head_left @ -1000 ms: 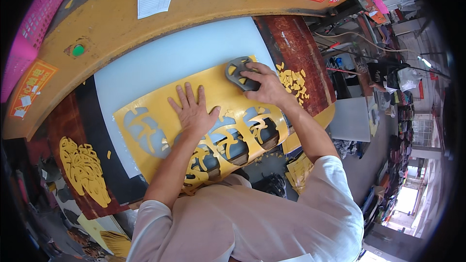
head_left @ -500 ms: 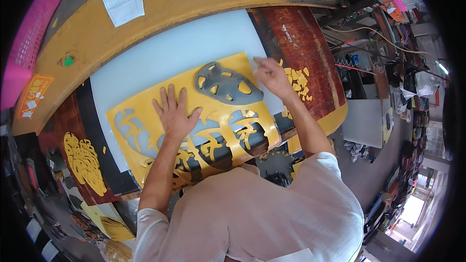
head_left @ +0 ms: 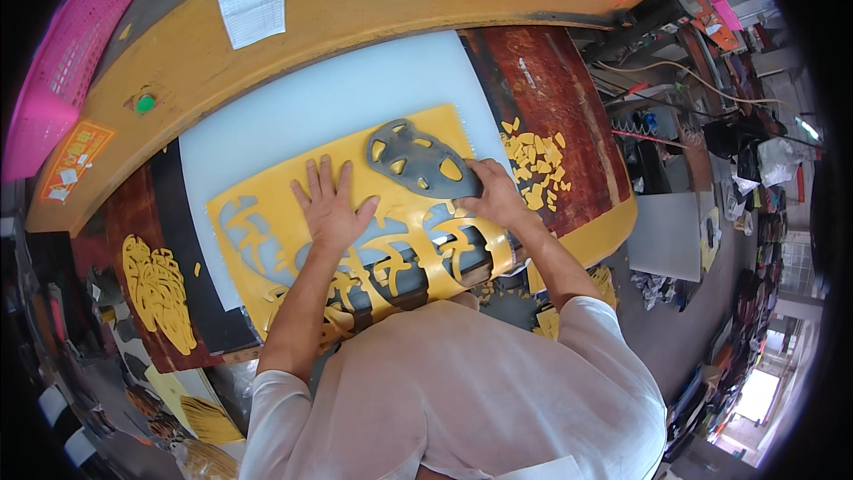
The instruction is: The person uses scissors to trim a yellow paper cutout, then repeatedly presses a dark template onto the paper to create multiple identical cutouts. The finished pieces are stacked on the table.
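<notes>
A yellow sheet lies over a white cutting board, its near part full of cut-out openings and hanging over the near edge. My left hand lies flat on the sheet with its fingers spread. To the right of it a dark grey, sole-shaped cutting die rests on the uncut part, yellow showing through its holes. My right hand holds the die's near right end, thumb on the near side and fingers on the far side.
An orange-yellow machine beam with green buttons spans the far side. Small yellow offcuts are scattered on the red-brown table at right. Looped yellow cut pieces are heaped at left. A pink basket stands at far left.
My right hand has come down and toward me from beyond the sheet's right edge and taken hold of the die. My left hand stays flat on the sheet. The whole view has shifted slightly.
</notes>
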Demonstrator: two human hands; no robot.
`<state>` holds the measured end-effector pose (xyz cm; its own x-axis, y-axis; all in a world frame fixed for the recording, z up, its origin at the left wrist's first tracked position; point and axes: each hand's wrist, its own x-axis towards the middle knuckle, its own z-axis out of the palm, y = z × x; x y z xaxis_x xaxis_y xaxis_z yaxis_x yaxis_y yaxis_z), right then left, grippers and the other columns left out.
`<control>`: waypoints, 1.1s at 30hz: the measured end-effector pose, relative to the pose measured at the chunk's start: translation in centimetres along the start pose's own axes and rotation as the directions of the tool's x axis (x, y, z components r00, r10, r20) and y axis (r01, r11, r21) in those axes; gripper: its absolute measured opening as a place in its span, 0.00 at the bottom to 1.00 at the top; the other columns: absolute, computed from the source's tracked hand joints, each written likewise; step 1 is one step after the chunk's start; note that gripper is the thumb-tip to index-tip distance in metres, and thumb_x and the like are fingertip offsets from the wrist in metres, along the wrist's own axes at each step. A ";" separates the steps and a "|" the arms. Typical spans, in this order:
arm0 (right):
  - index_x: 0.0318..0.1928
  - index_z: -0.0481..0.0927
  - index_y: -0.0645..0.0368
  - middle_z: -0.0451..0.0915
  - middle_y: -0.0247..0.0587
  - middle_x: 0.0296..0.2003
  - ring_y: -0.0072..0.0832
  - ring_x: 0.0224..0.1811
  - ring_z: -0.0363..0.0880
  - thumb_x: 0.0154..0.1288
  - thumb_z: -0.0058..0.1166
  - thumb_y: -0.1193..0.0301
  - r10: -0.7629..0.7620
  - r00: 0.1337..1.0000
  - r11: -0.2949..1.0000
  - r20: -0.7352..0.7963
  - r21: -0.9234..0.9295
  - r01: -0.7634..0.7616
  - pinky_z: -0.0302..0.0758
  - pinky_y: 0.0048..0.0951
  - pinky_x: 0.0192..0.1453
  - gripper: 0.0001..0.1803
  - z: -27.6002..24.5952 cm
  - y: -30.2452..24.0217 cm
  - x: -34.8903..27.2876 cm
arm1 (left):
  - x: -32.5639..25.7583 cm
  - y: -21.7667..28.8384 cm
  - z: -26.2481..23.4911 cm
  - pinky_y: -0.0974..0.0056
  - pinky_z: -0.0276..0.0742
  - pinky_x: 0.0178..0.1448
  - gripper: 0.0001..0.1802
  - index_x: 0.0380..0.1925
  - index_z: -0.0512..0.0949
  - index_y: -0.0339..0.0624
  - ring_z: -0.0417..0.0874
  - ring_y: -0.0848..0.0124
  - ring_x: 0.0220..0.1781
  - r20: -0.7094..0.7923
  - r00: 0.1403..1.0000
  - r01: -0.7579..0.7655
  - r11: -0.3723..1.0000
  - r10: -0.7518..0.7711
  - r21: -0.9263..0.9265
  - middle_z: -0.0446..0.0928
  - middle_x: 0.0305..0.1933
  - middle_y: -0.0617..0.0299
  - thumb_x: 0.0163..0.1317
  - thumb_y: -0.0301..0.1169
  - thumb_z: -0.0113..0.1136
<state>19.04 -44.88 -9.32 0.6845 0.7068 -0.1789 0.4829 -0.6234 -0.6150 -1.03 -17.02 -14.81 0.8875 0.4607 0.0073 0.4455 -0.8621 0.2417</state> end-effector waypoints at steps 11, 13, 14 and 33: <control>0.68 0.78 0.65 0.79 0.55 0.55 0.49 0.59 0.79 0.57 0.77 0.66 -0.002 0.994 0.996 -0.111 0.091 0.012 0.78 0.40 0.63 0.39 0.9 2.8 -5.2 | -1.0 2.3 0.0 0.23 0.25 0.85 0.50 0.81 0.66 0.46 0.38 0.38 0.91 0.063 0.994 -0.087 0.995 0.089 -0.039 0.50 0.89 0.42 0.69 0.66 0.56; 0.70 0.78 0.62 0.78 0.50 0.54 0.44 0.58 0.79 0.57 0.77 0.67 0.051 0.993 0.984 -0.105 0.176 -0.032 0.78 0.37 0.62 0.39 0.9 2.9 -5.5 | -0.7 2.6 0.1 0.23 0.25 0.85 0.49 0.80 0.67 0.45 0.39 0.38 0.91 0.041 0.995 -0.091 0.994 0.094 -0.054 0.52 0.88 0.41 0.68 0.65 0.59; 0.70 0.78 0.61 0.78 0.49 0.54 0.42 0.57 0.79 0.58 0.76 0.67 0.055 0.992 0.987 -0.115 0.158 -0.037 0.78 0.35 0.61 0.40 0.9 2.9 -5.6 | -0.6 2.5 0.0 0.24 0.26 0.85 0.48 0.80 0.68 0.44 0.41 0.38 0.90 0.041 0.994 -0.096 0.991 0.101 -0.095 0.53 0.87 0.41 0.68 0.63 0.60; 0.72 0.77 0.62 0.79 0.51 0.59 0.47 0.59 0.81 0.63 0.74 0.67 -0.195 0.920 0.974 -0.340 0.044 0.222 0.80 0.37 0.63 0.38 -2.0 4.3 1.7 | -16.9 2.9 0.8 0.49 0.72 0.56 0.07 0.38 0.85 0.48 0.81 0.52 0.49 -0.474 0.866 -0.209 0.976 0.158 -0.056 0.81 0.42 0.56 0.64 0.36 0.69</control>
<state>23.39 -46.98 -10.71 0.7216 0.6577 0.2162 0.5985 -0.4355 -0.6725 -14.63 -27.48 -14.96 0.7838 0.3627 0.5042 0.2427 -0.9261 0.2889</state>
